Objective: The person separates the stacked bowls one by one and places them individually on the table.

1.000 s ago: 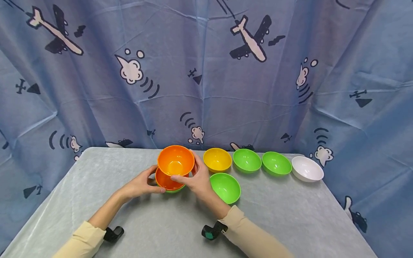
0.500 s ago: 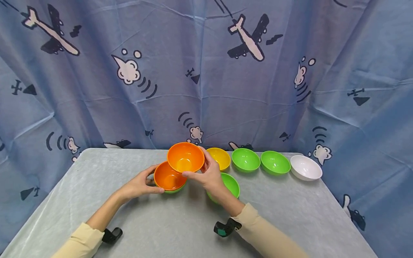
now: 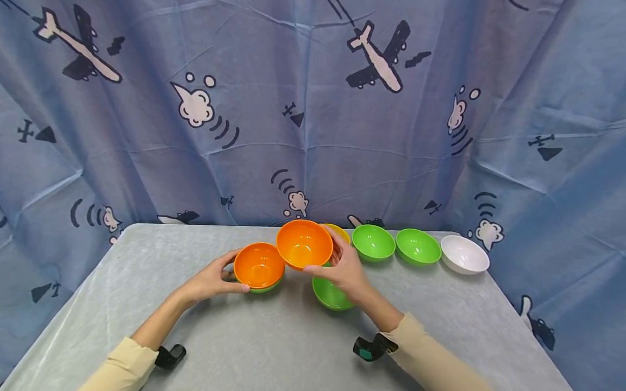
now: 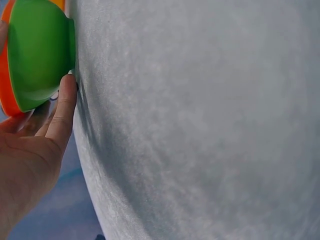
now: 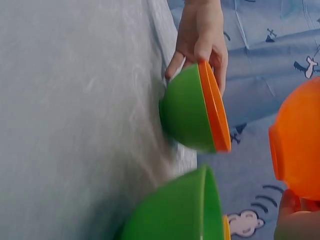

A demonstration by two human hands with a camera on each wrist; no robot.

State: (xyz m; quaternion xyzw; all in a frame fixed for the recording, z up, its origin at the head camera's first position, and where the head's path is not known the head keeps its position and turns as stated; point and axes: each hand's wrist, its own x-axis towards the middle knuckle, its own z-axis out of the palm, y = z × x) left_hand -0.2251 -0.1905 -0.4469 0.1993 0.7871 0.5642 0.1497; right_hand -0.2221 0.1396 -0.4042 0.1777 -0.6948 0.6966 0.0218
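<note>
On the left of the table sits an orange bowl (image 3: 259, 266) nested inside a green bowl (image 4: 40, 55). My left hand (image 3: 215, 279) holds this pair at its left side, thumb at the front rim and fingers round the back. My right hand (image 3: 344, 269) pinches a second orange bowl (image 3: 304, 245) by its right side, thumb at the near edge. That bowl is raised above the table, as the right wrist view shows. It overlaps a single green bowl (image 3: 332, 296) and a yellow bowl (image 3: 339, 232) in the head view.
Along the back edge, right of the yellow bowl, stand two green bowls (image 3: 374, 243) and a white bowl (image 3: 464, 255) near the right corner. A light grey cloth covers the table (image 3: 235, 347). Behind it hangs a blue patterned curtain (image 3: 254, 108).
My right hand has carried the upper orange bowl rightward, away from above the nested pair, uncovering the orange bowl beneath. My left hand has kept its hold on the pair.
</note>
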